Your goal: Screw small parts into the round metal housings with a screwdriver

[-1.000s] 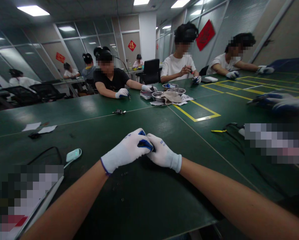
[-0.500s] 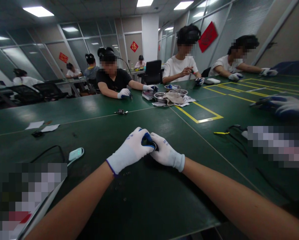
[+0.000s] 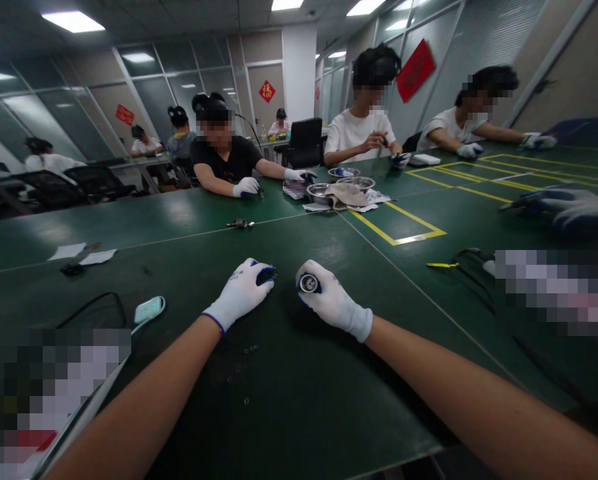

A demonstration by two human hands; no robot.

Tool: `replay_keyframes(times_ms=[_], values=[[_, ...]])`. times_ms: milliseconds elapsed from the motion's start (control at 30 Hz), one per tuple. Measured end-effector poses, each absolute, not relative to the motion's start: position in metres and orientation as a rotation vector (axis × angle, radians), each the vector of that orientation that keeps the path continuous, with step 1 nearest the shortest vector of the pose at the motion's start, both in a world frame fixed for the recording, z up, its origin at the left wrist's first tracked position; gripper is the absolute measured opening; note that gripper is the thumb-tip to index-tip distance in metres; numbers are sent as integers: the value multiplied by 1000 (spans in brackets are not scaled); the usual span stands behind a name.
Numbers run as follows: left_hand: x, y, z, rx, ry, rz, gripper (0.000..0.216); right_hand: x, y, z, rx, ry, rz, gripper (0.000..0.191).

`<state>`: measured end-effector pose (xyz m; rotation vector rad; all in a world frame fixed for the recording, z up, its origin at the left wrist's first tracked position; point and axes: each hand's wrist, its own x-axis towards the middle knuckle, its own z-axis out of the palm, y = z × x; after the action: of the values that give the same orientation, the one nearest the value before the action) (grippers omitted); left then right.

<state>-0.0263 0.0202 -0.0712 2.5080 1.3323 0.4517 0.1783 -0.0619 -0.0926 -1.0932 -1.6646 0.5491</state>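
Observation:
Both my hands wear white gloves with blue fingertips and rest over the green table (image 3: 299, 400). My right hand (image 3: 331, 301) is closed around a small round metal part (image 3: 309, 283), whose ring-shaped end faces me. A short gap to the left, my left hand (image 3: 243, 291) is pinched shut on something small and dark that I cannot make out. Several tiny screws (image 3: 246, 353) lie on the table just in front of my left wrist.
A small pale device (image 3: 147, 310) with a black cable lies at the left. A small metal piece (image 3: 239, 224) sits mid-table; metal bowls (image 3: 335, 187) and a cloth stand farther back. Yellow tape lines (image 3: 403, 233) mark the right. Several gloved people work along the far side.
My hands were joined together over the part; now they have separated, the left moving left and the right keeping the round metal part.

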Motion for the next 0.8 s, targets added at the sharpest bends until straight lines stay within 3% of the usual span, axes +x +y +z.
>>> replay_keyframes(times_ms=[500,800], values=[[-27,25,-69,2406,1377,517,19,177,-67,-90,-1091,-1672,551,14],[-11,-16,-15,2206,828,768,19,177,-65,-93,-1055,-1691,567,13]])
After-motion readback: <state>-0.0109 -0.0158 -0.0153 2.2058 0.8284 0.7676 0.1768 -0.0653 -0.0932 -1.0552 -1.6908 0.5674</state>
